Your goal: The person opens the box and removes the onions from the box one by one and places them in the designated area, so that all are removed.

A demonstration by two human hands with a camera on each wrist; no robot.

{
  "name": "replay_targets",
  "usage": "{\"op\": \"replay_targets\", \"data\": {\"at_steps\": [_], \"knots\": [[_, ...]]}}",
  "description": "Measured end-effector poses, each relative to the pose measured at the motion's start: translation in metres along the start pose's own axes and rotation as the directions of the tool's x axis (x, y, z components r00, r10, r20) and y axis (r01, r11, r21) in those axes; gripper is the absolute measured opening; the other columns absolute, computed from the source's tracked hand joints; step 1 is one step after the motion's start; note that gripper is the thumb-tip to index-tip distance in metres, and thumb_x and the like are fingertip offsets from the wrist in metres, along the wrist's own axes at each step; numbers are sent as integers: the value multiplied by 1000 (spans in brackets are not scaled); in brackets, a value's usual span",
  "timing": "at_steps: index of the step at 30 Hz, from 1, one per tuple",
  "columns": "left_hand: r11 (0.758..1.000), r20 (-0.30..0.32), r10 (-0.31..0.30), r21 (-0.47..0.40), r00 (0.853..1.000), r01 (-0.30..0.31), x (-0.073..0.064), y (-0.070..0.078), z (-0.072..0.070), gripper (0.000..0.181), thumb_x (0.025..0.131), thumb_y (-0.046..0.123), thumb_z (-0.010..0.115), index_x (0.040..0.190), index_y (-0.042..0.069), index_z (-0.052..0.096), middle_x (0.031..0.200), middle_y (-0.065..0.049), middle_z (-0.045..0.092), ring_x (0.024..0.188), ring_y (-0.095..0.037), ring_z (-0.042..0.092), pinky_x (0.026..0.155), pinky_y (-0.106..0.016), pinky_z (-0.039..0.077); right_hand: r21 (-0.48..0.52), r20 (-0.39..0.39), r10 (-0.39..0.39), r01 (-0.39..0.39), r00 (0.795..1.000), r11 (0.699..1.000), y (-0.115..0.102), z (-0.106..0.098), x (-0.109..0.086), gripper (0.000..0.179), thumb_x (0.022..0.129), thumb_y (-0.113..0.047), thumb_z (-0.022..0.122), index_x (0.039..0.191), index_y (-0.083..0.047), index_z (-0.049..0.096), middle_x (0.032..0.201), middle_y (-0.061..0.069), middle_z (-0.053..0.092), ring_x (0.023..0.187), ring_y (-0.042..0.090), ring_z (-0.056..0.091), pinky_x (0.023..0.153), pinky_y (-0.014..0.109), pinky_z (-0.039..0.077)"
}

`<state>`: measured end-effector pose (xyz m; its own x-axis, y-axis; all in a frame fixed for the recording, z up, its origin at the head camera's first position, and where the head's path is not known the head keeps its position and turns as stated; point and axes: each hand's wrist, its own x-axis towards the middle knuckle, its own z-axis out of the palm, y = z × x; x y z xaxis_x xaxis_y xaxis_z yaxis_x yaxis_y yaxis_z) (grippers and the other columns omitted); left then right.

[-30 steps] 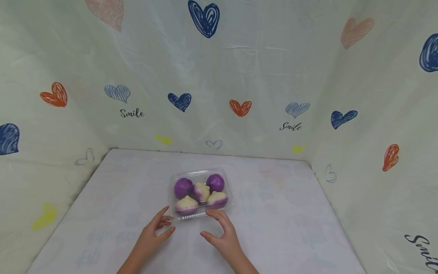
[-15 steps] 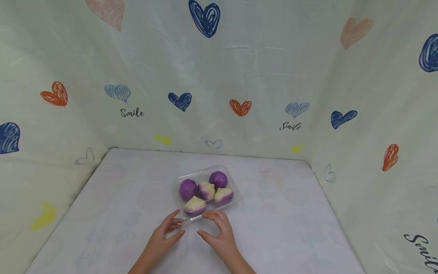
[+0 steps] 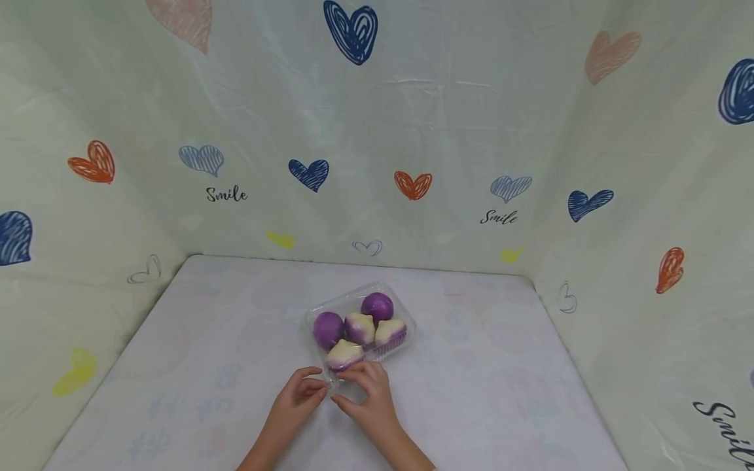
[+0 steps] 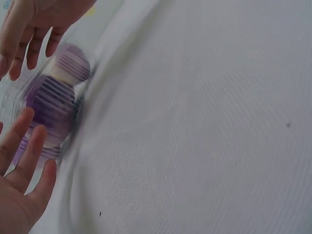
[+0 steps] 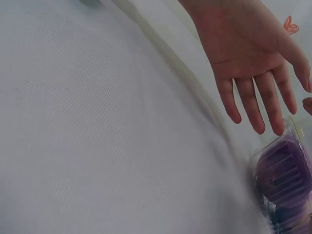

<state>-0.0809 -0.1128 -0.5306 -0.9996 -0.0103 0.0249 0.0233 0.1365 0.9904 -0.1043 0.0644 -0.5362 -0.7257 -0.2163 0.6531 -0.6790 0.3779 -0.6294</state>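
A clear plastic box [image 3: 383, 353] with ribbed sides lies on the white cloth-covered table, turned with one corner toward me. Inside it are several round, turnip-like things [image 3: 328, 330], purple on one side and cream with a pointed tip on the other. My left hand [image 3: 294, 399] is at the box's near corner, thumb and index apart; in the left wrist view the outer fingers [image 4: 36, 141] are spread. My right hand [image 3: 371, 396] reaches the same corner, index fingertip by the front edge, thumb below it with a gap. Whether the fingertips touch the plastic is unclear.
White cloth [image 3: 177, 353] with faint prints covers the table. Behind and at both sides hangs a pale curtain [image 3: 448, 137] printed with hearts and "Smile". The tabletop meets this curtain along its back edge.
The box has shifted right and turned counterclockwise, so a corner now points toward me. My left hand has moved right and my right hand slightly left; they have come close together.
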Motion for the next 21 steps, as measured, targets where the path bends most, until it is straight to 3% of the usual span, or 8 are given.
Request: {"op": "replay_targets", "data": {"at_steps": [8, 13, 21], "knots": [[994, -6, -76, -78, 997, 75, 2, 2, 7, 35, 91, 7, 68, 120, -2, 52, 95, -14, 71, 86, -10, 64, 78, -21, 50, -97, -41, -5, 1, 999, 995, 2, 6, -2, 33, 64, -11, 89, 91, -15, 72, 94, -7, 59, 90, 12, 50, 81, 34, 34], [983, -2, -132, -131, 991, 131, 6, -2, 9, 34, 93, 7, 66, 121, -3, 50, 94, -13, 71, 86, -11, 64, 78, -20, 50, -181, -64, 21, -32, 998, 983, 6, 10, -4, 32, 61, -13, 92, 87, -18, 74, 91, -9, 57, 89, 10, 49, 82, 34, 31], [968, -4, -153, -201, 988, 149, 13, -12, 10, 28, 92, -1, 60, 117, -9, 51, 93, -15, 71, 85, -10, 65, 80, -19, 50, -249, -93, 66, -87, 993, 965, 7, 18, -4, 28, 58, -18, 92, 82, -19, 76, 87, -11, 53, 88, 9, 47, 82, 32, 31]]}}
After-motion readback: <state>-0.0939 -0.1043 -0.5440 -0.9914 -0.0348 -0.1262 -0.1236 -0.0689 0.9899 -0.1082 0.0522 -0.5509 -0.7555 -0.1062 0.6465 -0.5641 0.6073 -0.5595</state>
